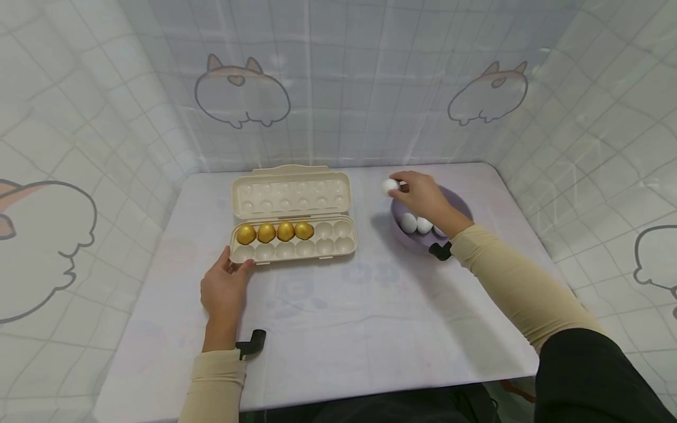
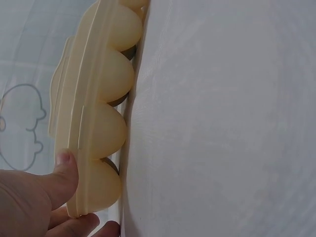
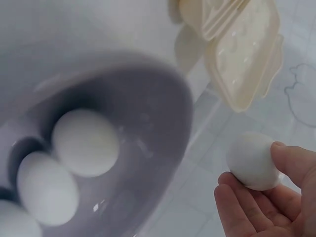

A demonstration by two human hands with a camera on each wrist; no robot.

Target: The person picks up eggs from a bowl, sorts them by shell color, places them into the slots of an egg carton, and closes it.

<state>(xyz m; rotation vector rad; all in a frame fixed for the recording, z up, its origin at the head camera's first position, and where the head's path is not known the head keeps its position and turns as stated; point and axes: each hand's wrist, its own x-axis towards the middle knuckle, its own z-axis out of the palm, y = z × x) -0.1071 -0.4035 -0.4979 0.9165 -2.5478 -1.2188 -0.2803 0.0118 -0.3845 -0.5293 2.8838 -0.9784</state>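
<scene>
At the left sits a cream egg carton (image 1: 293, 251) with its lid (image 1: 291, 195) folded back. Several gold eggs (image 1: 285, 231) fill the left part of its back row; the front row's cups hold nothing. My left hand (image 1: 224, 288) grips the carton's front left corner, thumb on the rim in the left wrist view (image 2: 64, 182). My right hand (image 1: 423, 195) pinches a white egg (image 3: 253, 160) between thumb and fingers, above the far left rim of a purple bowl (image 1: 403, 236). Several white eggs (image 3: 85, 143) lie in the bowl, partly hidden under the right forearm.
A white patterned cloth (image 1: 338, 329) covers the table. Tiled-pattern sheets (image 1: 344, 88) with cartoon animal outlines stand behind and at both sides. Black wrist mounts (image 1: 252, 343) sit on both forearms. The table's front edge lies close to the person's dark clothing.
</scene>
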